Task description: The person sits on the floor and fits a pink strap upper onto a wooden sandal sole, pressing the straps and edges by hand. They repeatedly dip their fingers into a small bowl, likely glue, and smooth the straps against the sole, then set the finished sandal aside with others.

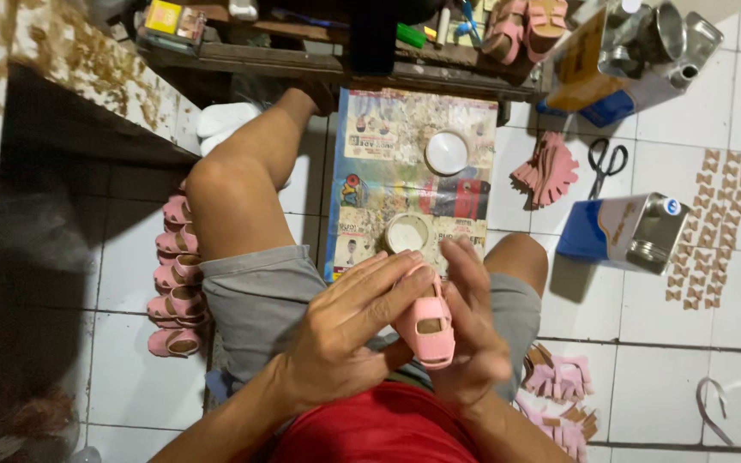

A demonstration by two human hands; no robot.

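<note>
Pink baby shoe [426, 321] sits lower centre of frame, clamped between my left hand [349, 330] and right hand [472, 330], fingers curled tight on it. Right hand blurred, possibly pressing. Finished shoes [175, 283] stacked left; cut pink pieces [559, 377] lower right remain unassembled.

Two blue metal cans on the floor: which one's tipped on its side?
The nearer blue can, right of the person's knee below the scissors; the other can sits by the shelf.
</note>
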